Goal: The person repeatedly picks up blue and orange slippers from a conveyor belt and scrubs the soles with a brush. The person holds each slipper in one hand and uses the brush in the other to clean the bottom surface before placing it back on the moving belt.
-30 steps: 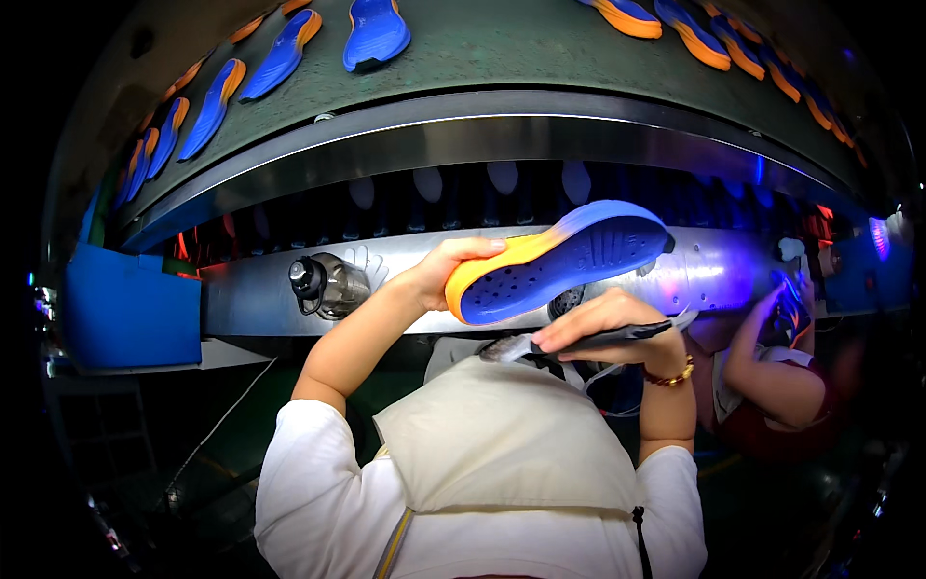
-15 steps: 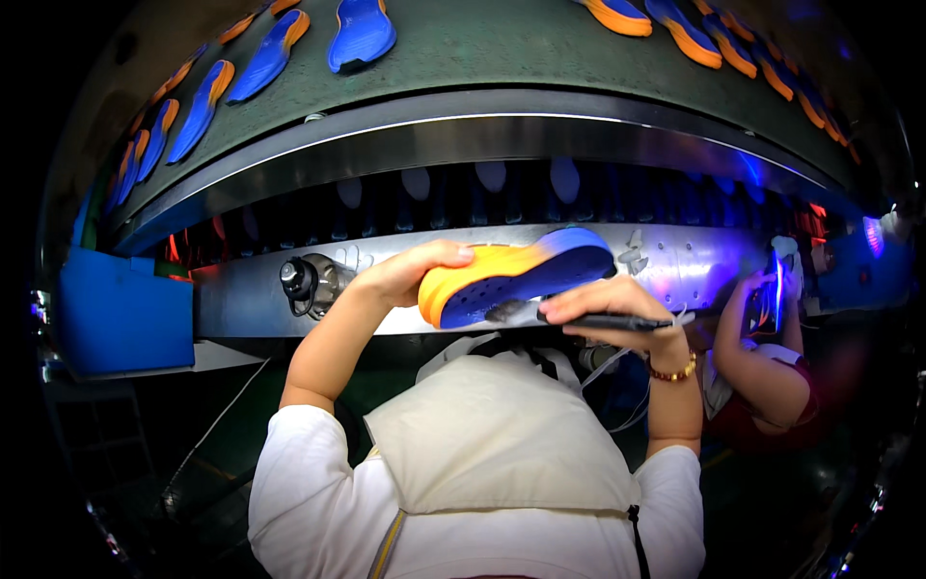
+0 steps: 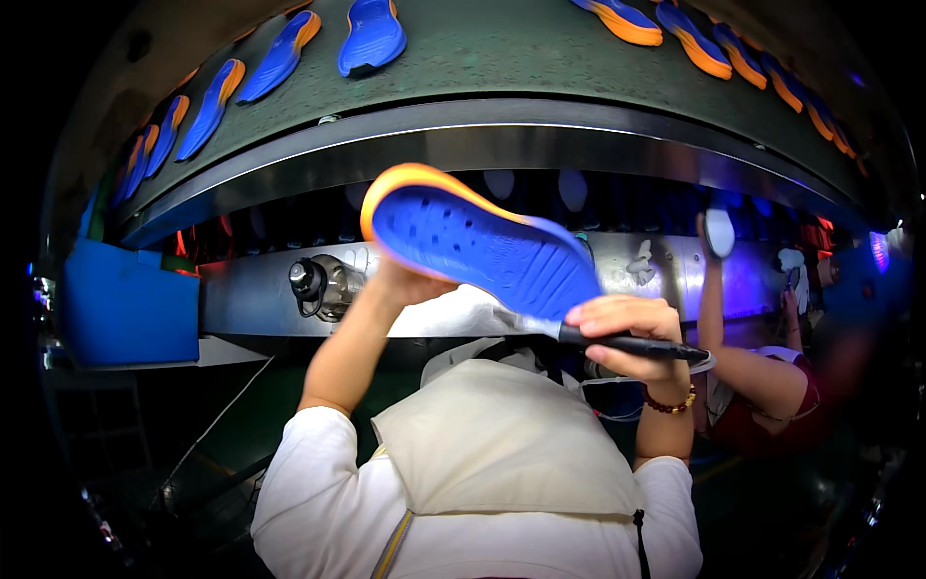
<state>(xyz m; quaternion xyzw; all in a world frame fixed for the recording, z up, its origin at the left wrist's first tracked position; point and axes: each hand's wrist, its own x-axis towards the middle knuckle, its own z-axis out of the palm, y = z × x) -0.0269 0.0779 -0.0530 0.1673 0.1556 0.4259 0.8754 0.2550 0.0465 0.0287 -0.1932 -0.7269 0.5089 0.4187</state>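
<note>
A shoe sole (image 3: 482,246), blue on its broad face with an orange rim, is held up tilted in front of me. My left hand (image 3: 410,283) is closed on it from below, the fingers partly hidden behind it. Small dark holes dot the orange-rimmed end. In my right hand (image 3: 632,333) is a brush (image 3: 646,345) with a black handle and a silver-coloured ferrule; its bristles are hidden. The ferrule lies close to the sole's lower right edge; whether the two touch I cannot tell.
Several blue-and-orange soles (image 3: 374,37) lie on a green conveyor belt (image 3: 473,63) ahead. Below its metal edge runs a metal shelf (image 3: 231,294) with a black-lidded container (image 3: 323,287). A blue box (image 3: 125,309) stands left; a co-worker's arm (image 3: 748,372) reaches up at right.
My left hand has raised the sole and turned its blue face toward me. The brush has moved out of the sole's hollow. At right, the co-worker's arm has stretched toward the belt.
</note>
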